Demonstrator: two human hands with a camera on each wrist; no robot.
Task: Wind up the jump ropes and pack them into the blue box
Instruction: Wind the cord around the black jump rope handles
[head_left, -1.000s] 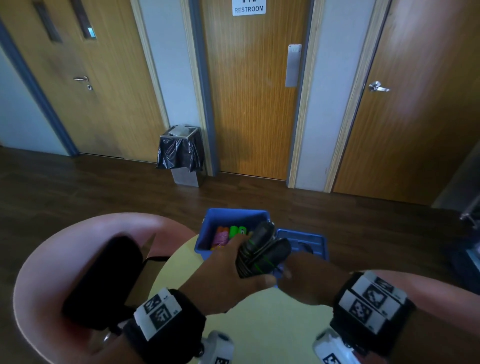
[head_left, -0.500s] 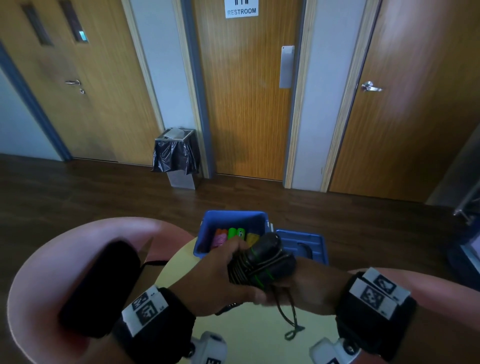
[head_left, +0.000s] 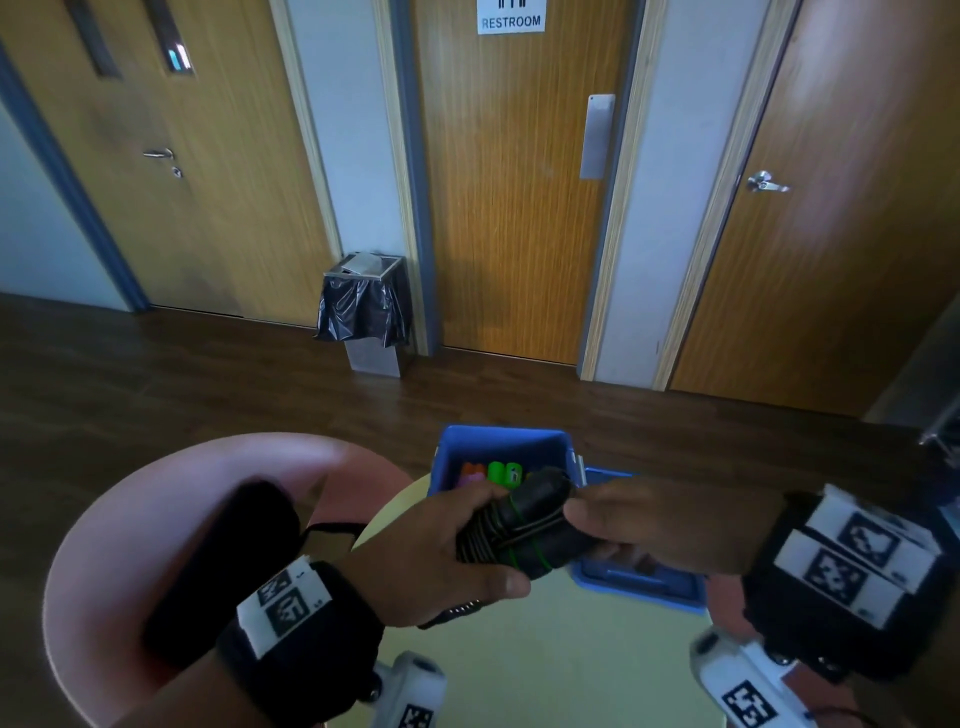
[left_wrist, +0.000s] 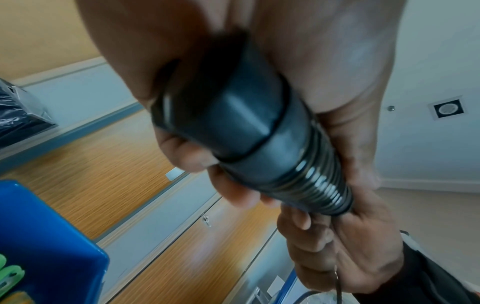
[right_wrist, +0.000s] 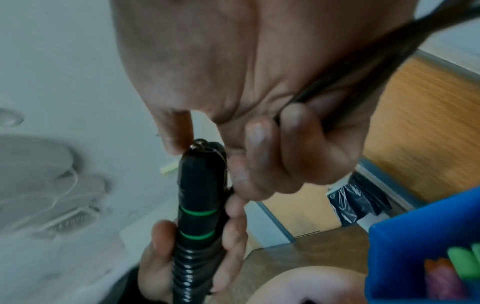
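A black jump rope (head_left: 522, 530) with green rings on its handles is held in the air just in front of the blue box (head_left: 501, 441). Its cord is wound in tight coils (left_wrist: 319, 185) round the two handles (right_wrist: 198, 195). My left hand (head_left: 441, 551) grips the wound end of the bundle. My right hand (head_left: 644, 525) is at the handles' tips, its fingers (right_wrist: 298, 127) curled round the loose black cord (right_wrist: 363, 67). The blue box holds several wound ropes with orange, pink and green handles (head_left: 498, 473).
The blue lid (head_left: 644, 579) lies right of the box on the round yellow table (head_left: 545, 649). A pink chair (head_left: 130, 509) with a black bag (head_left: 223, 561) stands at the left. A lined bin (head_left: 363, 312) sits by the restroom door.
The cord loop that hung below my hands is gone from the head view. The bundle has tipped flatter, and my right hand has shifted right, to the handles' tips.
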